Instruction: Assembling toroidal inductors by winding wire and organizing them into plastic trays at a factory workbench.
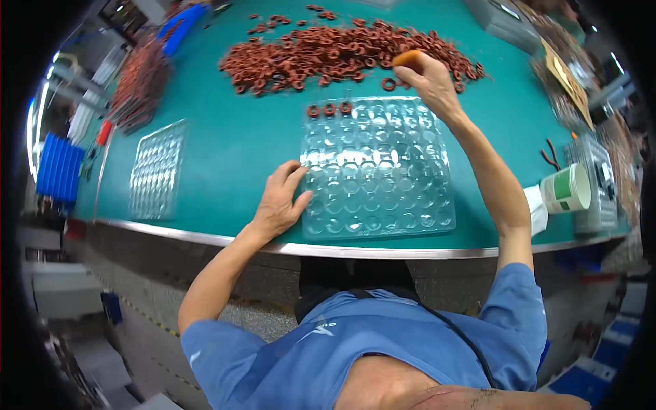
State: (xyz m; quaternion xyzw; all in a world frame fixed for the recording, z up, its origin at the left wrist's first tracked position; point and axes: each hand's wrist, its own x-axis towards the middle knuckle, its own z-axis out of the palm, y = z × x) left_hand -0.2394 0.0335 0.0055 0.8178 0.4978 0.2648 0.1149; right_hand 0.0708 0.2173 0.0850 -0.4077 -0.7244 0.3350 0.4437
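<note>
A clear plastic tray with rows of round pockets lies before me on the green table. Three reddish-brown rings with dark centres sit in its far left pockets. My left hand rests at the tray's left edge, fingers apart, gripping nothing. Beyond the far right corner, my right hand is bent over the near side of a long heap of similar rings. Something orange shows at its fingers; whether worn or held is unclear. Its fingers are curled together, close to a loose ring.
Another clear tray lies at the left, near a stack of ring-filled trays and a blue bin. To the right are a green-and-white cup, small pliers and a grey case. A metal-trimmed edge bounds the table.
</note>
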